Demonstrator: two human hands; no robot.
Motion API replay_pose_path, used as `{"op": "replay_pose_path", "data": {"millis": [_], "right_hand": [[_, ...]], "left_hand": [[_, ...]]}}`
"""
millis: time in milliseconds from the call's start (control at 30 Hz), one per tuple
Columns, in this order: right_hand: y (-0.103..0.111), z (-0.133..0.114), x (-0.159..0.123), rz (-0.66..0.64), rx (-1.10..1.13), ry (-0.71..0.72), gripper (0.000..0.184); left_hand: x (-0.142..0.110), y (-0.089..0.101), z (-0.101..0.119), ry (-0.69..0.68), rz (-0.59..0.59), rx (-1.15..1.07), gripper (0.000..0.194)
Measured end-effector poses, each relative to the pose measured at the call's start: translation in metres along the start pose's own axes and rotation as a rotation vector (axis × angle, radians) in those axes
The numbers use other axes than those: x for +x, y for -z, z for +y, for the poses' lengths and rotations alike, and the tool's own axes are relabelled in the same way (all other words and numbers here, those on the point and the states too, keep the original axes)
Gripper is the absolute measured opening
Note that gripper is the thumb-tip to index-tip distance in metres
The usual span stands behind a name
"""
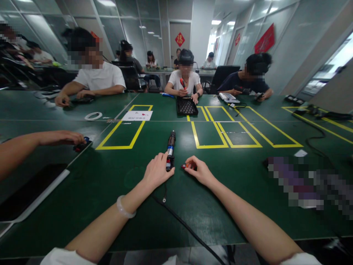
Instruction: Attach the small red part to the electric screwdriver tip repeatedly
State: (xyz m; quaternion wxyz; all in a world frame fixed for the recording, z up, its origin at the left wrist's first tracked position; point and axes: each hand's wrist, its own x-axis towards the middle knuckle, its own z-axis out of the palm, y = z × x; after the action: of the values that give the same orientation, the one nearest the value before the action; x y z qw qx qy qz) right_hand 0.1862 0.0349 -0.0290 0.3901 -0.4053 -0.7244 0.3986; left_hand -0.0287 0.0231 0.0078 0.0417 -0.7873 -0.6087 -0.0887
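Note:
My left hand (157, 170) grips the near end of a slim corded power tool (171, 142), its inside bare, on the green table. The tool points away from me: a dark tip, a brown section, a silver and blue cylinder like a motor, then red and black parts beside my fingers. From its near end a black cable (187, 222) runs toward me, and a short lead with a ring terminal (164, 200) lies by it. Just to the right, my right hand (200, 170) pinches a small red and black part (184, 166), too small to name.
Yellow tape rectangles (118, 147) mark the green table (234, 195). A co-worker's hand (70, 137) touches a small dark item at left, near a dark tablet-like panel (33, 187). Opposite, a person sits behind a black tray (187, 106). A paper sheet (137, 116) and white ring (93, 116) lie beyond.

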Motion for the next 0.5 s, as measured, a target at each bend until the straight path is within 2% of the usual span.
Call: {"op": "replay_pose_path", "data": {"millis": [200, 367, 500], "right_hand": [[0.000, 0.003, 0.000, 0.011, -0.095, 0.065, 0.012], [-0.002, 0.002, 0.000, 0.000, -0.178, 0.062, 0.015], [-0.002, 0.002, -0.001, 0.002, -0.222, 0.137, 0.011]], "left_hand": [[-0.011, -0.001, 0.030, -0.067, -0.015, -0.050, 0.065], [-0.013, -0.005, 0.035, -0.090, 0.007, -0.061, 0.067], [-0.014, -0.007, 0.034, -0.086, 0.017, -0.082, 0.065]]}}
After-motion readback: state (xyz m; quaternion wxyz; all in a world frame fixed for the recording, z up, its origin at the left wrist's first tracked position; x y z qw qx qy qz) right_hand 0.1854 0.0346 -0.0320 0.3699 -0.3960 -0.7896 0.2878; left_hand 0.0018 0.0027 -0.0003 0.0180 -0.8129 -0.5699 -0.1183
